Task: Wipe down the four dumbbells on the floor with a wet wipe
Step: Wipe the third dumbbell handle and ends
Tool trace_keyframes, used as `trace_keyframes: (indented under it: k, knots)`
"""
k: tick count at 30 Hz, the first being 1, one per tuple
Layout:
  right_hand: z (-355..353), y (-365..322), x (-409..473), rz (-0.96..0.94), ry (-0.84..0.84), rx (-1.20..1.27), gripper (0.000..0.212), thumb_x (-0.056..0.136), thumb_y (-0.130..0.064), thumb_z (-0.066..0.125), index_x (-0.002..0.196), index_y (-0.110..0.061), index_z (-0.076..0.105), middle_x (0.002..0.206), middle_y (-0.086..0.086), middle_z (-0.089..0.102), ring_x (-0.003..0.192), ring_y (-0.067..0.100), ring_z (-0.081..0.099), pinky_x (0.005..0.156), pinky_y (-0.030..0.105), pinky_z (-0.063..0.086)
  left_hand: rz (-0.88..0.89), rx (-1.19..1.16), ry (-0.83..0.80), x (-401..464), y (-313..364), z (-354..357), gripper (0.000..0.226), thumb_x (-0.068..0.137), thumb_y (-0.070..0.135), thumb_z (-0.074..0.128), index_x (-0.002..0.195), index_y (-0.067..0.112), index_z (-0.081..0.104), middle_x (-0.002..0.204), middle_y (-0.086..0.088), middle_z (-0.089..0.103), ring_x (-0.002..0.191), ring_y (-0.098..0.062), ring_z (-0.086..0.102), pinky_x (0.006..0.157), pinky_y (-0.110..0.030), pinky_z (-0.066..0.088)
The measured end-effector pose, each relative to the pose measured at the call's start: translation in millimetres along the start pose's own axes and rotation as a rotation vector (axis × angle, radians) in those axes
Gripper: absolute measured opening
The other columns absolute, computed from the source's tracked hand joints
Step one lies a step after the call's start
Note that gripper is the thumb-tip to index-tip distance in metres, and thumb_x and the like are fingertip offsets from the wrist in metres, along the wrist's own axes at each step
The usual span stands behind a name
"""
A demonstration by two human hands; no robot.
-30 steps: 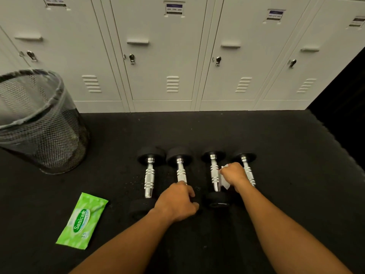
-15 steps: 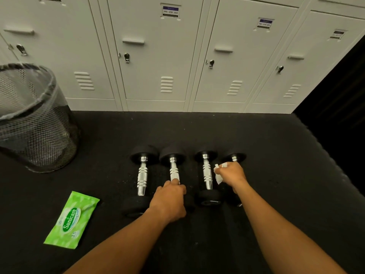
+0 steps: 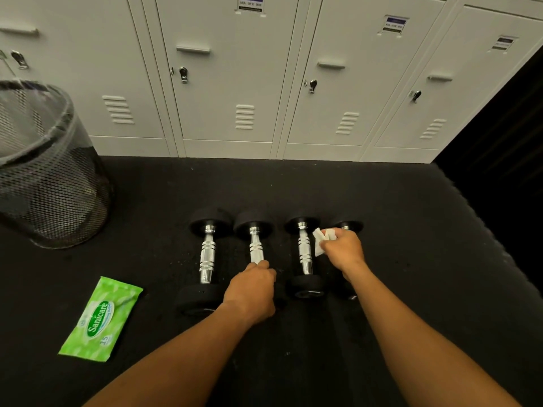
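Fingers: right hand (image 3: 342, 248) pinched shut on the crumpled white wet wipe (image 3: 322, 239), over the handle of the rightmost dumbbell (image 3: 346, 227); left hand (image 3: 252, 289) curled around the near end of the second chrome-handled, black-headed dumbbell (image 3: 255, 245).
Technique: my judgement, wrap the wipe round the handle and draw it end to end, turning the bar, then do both heads.
Row: four dumbbells side by side, right of the bin.
Bin: black wire-mesh wastebasket (image 3: 44, 171) with clear liner; contents cannot be made out.
Pack: green Sanicare wipe packet (image 3: 101, 318) lies near the bin; whether its flap is open cannot be told.
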State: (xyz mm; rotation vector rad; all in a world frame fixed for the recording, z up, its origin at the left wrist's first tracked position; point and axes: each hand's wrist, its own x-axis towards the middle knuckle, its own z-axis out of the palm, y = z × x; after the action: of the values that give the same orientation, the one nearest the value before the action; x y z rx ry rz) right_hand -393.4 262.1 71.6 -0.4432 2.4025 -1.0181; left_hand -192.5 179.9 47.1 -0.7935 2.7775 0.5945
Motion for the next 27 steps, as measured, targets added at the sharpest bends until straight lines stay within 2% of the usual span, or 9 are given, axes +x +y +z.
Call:
trace_keyframes:
  k: [4, 10, 12, 17, 19, 22, 24, 25, 27]
  knots:
    - [6, -7, -6, -0.083, -0.026, -0.008, 0.024, 0.087, -0.003, 0.061, 0.098, -0.02, 0.073, 0.08, -0.007, 0.067, 0.077, 0.011, 0.064, 0.066, 0.022, 0.049, 0.03, -0.004, -0.024, 0, -5, -2, 0.051, 0.082, 0.027, 0.078, 0.128, 0.016, 0.059, 0.129, 0.001, 0.049, 0.122, -0.021, 0.051, 0.1, -0.036, 0.052]
    - [14, -5, -10, -0.164, -0.072, -0.068, 0.022, 0.088, -0.007, 0.062, 0.1, -0.02, 0.075, 0.092, -0.001, 0.072, 0.089, 0.018, 0.068, 0.085, 0.038, 0.057, 0.083, -0.033, -0.056, -3, -16, -5, 0.055, 0.078, 0.031, 0.08, 0.127, 0.017, 0.061, 0.129, 0.002, 0.049, 0.123, -0.019, 0.05, 0.102, -0.038, 0.051]
    - [17, -3, -11, -0.19, -0.098, -0.082, 0.019, 0.09, -0.008, 0.062, 0.1, -0.017, 0.075, 0.09, -0.001, 0.072, 0.087, 0.017, 0.068, 0.084, 0.037, 0.056, 0.102, -0.043, -0.065, -7, -21, -5, 0.055, 0.077, 0.033, 0.08, 0.126, 0.019, 0.061, 0.125, 0.004, 0.05, 0.119, -0.018, 0.052, 0.098, -0.036, 0.052]
    - [27, -10, -18, -0.249, -0.155, -0.059, 0.025, 0.09, -0.014, 0.067, 0.111, -0.026, 0.074, 0.089, -0.017, 0.067, 0.089, 0.005, 0.065, 0.082, 0.026, 0.055, 0.134, -0.06, -0.07, -23, -31, -2, 0.056, 0.079, 0.034, 0.078, 0.129, 0.02, 0.059, 0.127, 0.004, 0.048, 0.121, -0.016, 0.05, 0.096, -0.029, 0.048]
    - [30, -14, -22, -0.249, -0.177, -0.065, 0.027, 0.09, -0.012, 0.066, 0.113, -0.024, 0.073, 0.093, -0.012, 0.07, 0.088, 0.008, 0.066, 0.083, 0.031, 0.056, 0.147, -0.074, -0.076, -32, -32, 0, 0.056, 0.08, 0.034, 0.076, 0.131, 0.02, 0.058, 0.132, 0.004, 0.047, 0.122, -0.015, 0.048, 0.096, -0.027, 0.046]
    - [36, -18, -29, -0.31, -0.186, -0.143, 0.021, 0.091, -0.008, 0.06, 0.108, -0.009, 0.072, 0.103, 0.012, 0.072, 0.093, 0.026, 0.067, 0.083, 0.042, 0.057, 0.163, -0.096, -0.096, -48, -34, 5, 0.054, 0.082, 0.035, 0.076, 0.131, 0.023, 0.057, 0.132, 0.006, 0.046, 0.12, -0.012, 0.047, 0.094, -0.024, 0.043]
    - [42, -17, -35, -0.377, -0.223, -0.164, 0.026, 0.094, -0.013, 0.061, 0.118, -0.014, 0.072, 0.113, 0.005, 0.072, 0.099, 0.014, 0.067, 0.081, 0.025, 0.057, 0.167, -0.111, -0.111, -58, -36, 7, 0.053, 0.082, 0.036, 0.075, 0.131, 0.025, 0.057, 0.13, 0.008, 0.046, 0.118, -0.01, 0.047, 0.094, -0.023, 0.043]
    - [46, -17, -39, -0.427, -0.255, -0.176, 0.03, 0.095, -0.015, 0.061, 0.123, -0.018, 0.07, 0.12, -0.001, 0.07, 0.106, 0.007, 0.064, 0.088, 0.018, 0.052, 0.169, -0.12, -0.115, -62, -37, 9, 0.052, 0.082, 0.035, 0.075, 0.13, 0.026, 0.057, 0.13, 0.008, 0.046, 0.118, -0.009, 0.047, 0.094, -0.023, 0.044]
    - [56, -17, -43, -0.592, -0.316, -0.248, 0.035, 0.095, -0.014, 0.061, 0.129, -0.018, 0.066, 0.132, -0.003, 0.065, 0.121, 0.005, 0.057, 0.105, 0.021, 0.045, 0.174, -0.128, -0.117, -69, -40, 10, 0.052, 0.082, 0.035, 0.074, 0.13, 0.026, 0.057, 0.13, 0.008, 0.046, 0.117, -0.009, 0.046, 0.092, -0.023, 0.044]
